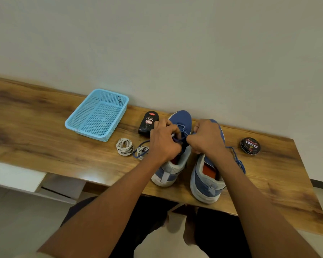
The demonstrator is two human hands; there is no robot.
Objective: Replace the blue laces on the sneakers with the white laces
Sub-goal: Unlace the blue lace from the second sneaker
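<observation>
Two blue sneakers stand side by side on the wooden table, heels toward me: the left sneaker (177, 161) and the right sneaker (207, 181). My left hand (163, 142) and my right hand (206, 137) meet over the left sneaker's tongue, fingers curled on its blue lace (179, 138). A loose end of that lace trails left across the table. The right sneaker's blue lace (238, 161) hangs off its right side. Two coiled white laces (124, 146) (142, 151) lie left of the shoes.
A light blue plastic basket (97, 114) sits at the back left. A black shoe polish bottle (148, 122) lies behind my left hand. A round polish tin (250, 145) is at the right. The wall runs close behind the table (35, 127).
</observation>
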